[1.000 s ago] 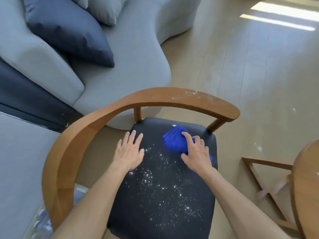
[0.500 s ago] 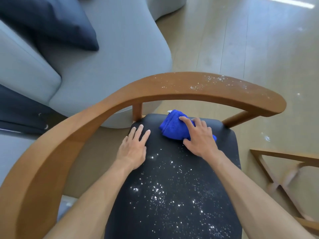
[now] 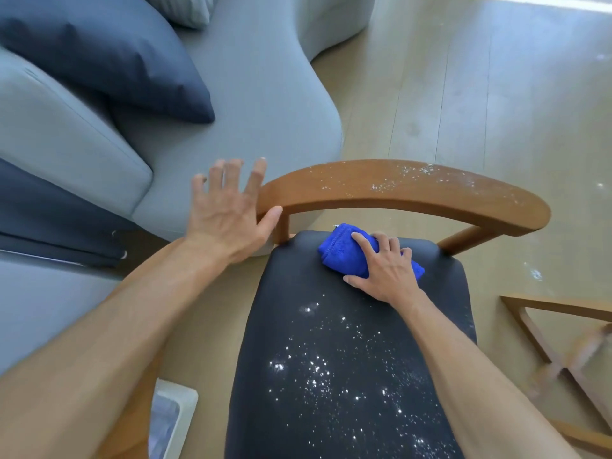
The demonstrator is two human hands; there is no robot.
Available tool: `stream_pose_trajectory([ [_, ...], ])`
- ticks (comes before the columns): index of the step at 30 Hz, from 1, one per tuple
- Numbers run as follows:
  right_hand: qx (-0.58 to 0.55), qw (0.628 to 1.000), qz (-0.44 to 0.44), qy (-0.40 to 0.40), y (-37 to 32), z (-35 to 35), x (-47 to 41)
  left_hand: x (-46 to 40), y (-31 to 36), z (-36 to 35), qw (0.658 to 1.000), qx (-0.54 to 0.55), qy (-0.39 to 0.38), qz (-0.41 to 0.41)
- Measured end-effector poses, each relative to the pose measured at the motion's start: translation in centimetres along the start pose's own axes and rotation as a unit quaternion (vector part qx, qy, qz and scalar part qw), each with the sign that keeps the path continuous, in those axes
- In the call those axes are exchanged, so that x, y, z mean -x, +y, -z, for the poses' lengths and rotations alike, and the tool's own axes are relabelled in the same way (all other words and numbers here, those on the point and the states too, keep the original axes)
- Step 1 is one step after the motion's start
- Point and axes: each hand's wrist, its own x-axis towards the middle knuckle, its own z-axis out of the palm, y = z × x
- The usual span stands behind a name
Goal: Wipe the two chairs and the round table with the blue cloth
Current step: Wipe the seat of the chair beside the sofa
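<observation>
Head view: one chair, seen from above, person leaning over it.
Right hand [image 3: 385,271]: lay flat on the blue cloth [image 3: 344,251], fingers only lightly bent, pressing it onto the seat.
Cloth position: bunched at the back of the black seat [image 3: 331,359], just in front of the backrest rail [image 3: 414,193].
Left hand [image 3: 228,210]: fingers spread, held nothing; thumb was at the rail's left end, contact unclear.
Done: strip of seat around the cloth looked free of specks.
Left: white specks over the middle and front of the seat, more on the rail top.
Not started, by my read: second chair and round table; only a wooden frame [image 3: 546,342] showed at right.
</observation>
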Motion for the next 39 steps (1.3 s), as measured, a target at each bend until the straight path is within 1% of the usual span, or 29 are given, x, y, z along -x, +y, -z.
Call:
stream_pose_trajectory([
  [2,0.006,1.0,-0.001,0.013,0.1,-0.3,-0.3,0.5,-0.4,-1.0,0.997,-0.018,-0.076,0.022],
  [4,0.009,0.999,0.004,0.035,0.0,-0.8,-0.2,0.8,-0.3,-1.9,0.994,0.023,-0.095,0.04],
  [5,0.002,0.999,0.009,0.051,0.0,-1.0,-0.1,0.7,-0.2,-2.2,0.994,0.039,-0.089,0.045],
  [7,-0.022,0.997,0.022,0.075,-0.1,-1.4,0.3,0.5,-0.2,-2.6,0.996,0.034,-0.069,0.043],
  [12,-0.059,0.993,0.043,0.09,-1.4,-1.8,2.7,0.6,-0.2,-2.6,0.998,0.02,-0.047,0.032],
  [15,-0.068,0.988,0.093,0.107,-3.3,-2.9,6.7,0.7,0.0,-2.4,0.998,0.014,-0.049,0.031],
  [17,-0.096,0.976,0.173,0.094,-5.5,-5.1,11.7,0.7,0.1,-2.2,0.998,0.009,-0.053,0.037],
  [19,-0.088,0.963,0.25,0.054,-7.3,-7.1,16.4,0.8,0.1,-2.1,0.997,0.016,-0.061,0.046],
  [22,-0.082,0.954,0.29,0.007,-7.3,-7.2,17.6,1.2,0.1,-2.3,0.995,0.034,-0.073,0.054],
  [24,-0.063,0.95,0.307,-0.001,-6.4,-6.3,17.2,1.5,0.3,-2.3,0.996,0.03,-0.068,0.054],
  [25,-0.072,0.946,0.315,-0.008,-5.9,-6.2,17.4,1.9,0.2,-2.2,0.996,0.023,-0.065,0.058],
  [27,-0.076,0.945,0.318,-0.012,-5.6,-6.2,17.9,2.7,0.1,-2.0,0.996,0.006,-0.066,0.061],
  [30,-0.028,0.939,0.344,-0.008,-6.0,-5.5,17.5,3.8,-0.2,-1.8,0.996,-0.011,-0.062,0.06],
  [32,-0.017,0.934,0.358,-0.01,-6.0,-4.4,16.2,4.2,-0.3,-1.6,0.995,-0.022,-0.065,0.068],
  [36,-0.075,0.94,0.333,-0.03,-4.9,-1.9,13.0,4.7,-0.5,-1.3,0.993,-0.023,-0.072,0.092],
  [37,-0.078,0.944,0.32,-0.014,-4.6,-1.3,12.2,4.8,-0.5,-1.3,0.992,-0.022,-0.074,0.097],
  [39,-0.047,0.958,0.278,0.044,-4.0,-0.5,10.3,4.8,-0.6,-1.2,0.991,-0.016,-0.08,0.109],
])
